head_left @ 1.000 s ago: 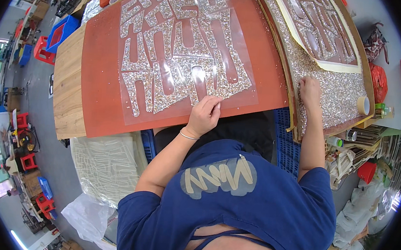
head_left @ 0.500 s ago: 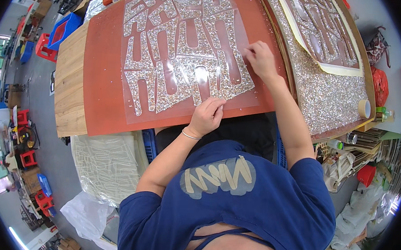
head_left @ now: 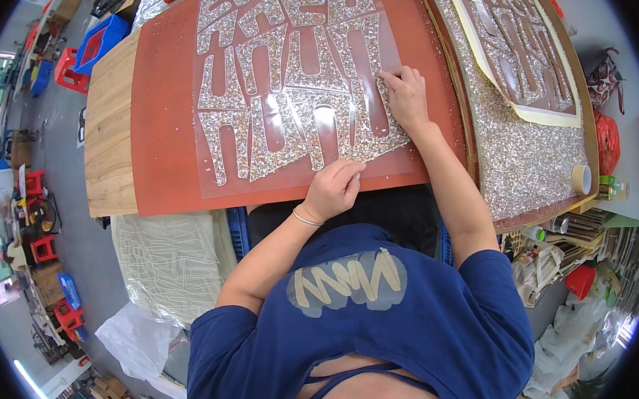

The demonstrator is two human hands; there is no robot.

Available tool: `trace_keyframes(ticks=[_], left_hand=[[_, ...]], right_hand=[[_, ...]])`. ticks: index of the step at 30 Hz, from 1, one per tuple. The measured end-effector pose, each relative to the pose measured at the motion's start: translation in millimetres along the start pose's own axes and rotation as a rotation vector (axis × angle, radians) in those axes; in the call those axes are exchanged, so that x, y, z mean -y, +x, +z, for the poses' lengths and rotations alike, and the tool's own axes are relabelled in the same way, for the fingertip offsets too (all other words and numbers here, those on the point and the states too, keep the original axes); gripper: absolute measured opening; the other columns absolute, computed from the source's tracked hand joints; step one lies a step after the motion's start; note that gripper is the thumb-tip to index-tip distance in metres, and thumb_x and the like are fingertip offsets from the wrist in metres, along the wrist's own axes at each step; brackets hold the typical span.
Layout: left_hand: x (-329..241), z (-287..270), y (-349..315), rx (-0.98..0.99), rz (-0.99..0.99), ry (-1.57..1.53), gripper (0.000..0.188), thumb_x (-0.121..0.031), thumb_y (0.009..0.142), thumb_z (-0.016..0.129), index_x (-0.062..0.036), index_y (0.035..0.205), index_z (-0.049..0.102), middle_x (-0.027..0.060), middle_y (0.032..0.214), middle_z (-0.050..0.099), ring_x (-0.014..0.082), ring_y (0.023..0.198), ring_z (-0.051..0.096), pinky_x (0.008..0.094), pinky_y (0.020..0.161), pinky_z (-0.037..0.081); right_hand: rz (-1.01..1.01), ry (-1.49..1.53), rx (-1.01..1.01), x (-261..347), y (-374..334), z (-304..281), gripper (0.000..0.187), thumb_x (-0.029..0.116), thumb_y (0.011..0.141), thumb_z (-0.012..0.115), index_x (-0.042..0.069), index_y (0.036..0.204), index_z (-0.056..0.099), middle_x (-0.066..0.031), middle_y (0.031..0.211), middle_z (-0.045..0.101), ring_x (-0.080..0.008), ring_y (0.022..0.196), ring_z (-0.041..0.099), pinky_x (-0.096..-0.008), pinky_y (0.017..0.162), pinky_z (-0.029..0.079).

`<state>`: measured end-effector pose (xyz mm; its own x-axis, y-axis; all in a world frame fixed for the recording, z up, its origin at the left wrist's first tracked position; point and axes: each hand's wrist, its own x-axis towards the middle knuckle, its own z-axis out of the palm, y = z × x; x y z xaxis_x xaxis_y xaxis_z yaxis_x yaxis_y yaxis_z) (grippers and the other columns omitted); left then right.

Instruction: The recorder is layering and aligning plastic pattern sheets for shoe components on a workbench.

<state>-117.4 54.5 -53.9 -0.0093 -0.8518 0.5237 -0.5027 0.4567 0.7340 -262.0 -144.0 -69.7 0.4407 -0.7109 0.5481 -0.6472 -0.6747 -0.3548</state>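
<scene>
Over the glittered sheet (head_left: pixel 286 141), right hand (head_left: pixel 408 98), now off the glitter tray (head_left: pixel 471 143), joins left hand (head_left: pixel 335 189), either grip can't be told

Workshop, red-covered worktable (head_left: pixel 110 125), blue crates (head_left: pixel 102 42)

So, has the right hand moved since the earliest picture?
Yes: against the red mat, the right hand moved left, from the glitter tray to the right side of the clear sheet.

White glare on clear sheet (head_left: pixel 324 128)
</scene>
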Motion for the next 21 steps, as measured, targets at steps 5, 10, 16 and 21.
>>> trace_keyframes(ticks=[5,10,16,21], left_hand=[[-1,0,0,0.006,-0.005,0.006,0.02,0.009,0.076,0.06,0.0007,0.094,0.062,0.0142,0.084,0.063,0.0271,0.069,0.062,0.0327,0.059,0.051],[0,-1,1,0.02,-0.001,0.002,0.021,0.009,0.075,0.06,0.0007,0.094,0.062,0.0142,0.085,0.064,0.0271,0.069,0.063,0.0327,0.059,0.052],[-2,-3,2,0.023,-0.012,-0.003,0.021,0.008,0.075,0.06,0.0007,0.095,0.062,0.014,0.085,0.064,0.0275,0.07,0.063,0.0327,0.06,0.052],[-3,-4,3,0.032,-0.015,-0.009,0.019,0.007,0.075,0.06,0.0007,0.093,0.063,0.0144,0.085,0.063,0.0281,0.07,0.063,0.0338,0.061,0.052]], right_hand=[[0.213,0.021,-0.068,13,-12,8,0.036,-0.004,0.076,0.053,0.002,0.11,0.065,-0.0134,0.107,0.058,-0.0325,0.103,0.051,-0.045,0.09,0.038],[0.162,-0.031,-0.034,14,-19,12,0.039,-0.004,0.076,0.053,0.002,0.113,0.062,-0.0153,0.113,0.057,-0.0332,0.107,0.05,-0.045,0.093,0.037],[0.093,-0.103,-0.01,20,-19,5,0.037,-0.001,0.078,0.052,0.003,0.114,0.063,-0.0146,0.113,0.057,-0.0323,0.108,0.05,-0.046,0.095,0.035],[0.091,-0.097,0.016,18,-18,5,0.037,0.002,0.082,0.051,0.008,0.116,0.063,-0.0145,0.114,0.056,-0.032,0.108,0.05,-0.0455,0.095,0.035]])
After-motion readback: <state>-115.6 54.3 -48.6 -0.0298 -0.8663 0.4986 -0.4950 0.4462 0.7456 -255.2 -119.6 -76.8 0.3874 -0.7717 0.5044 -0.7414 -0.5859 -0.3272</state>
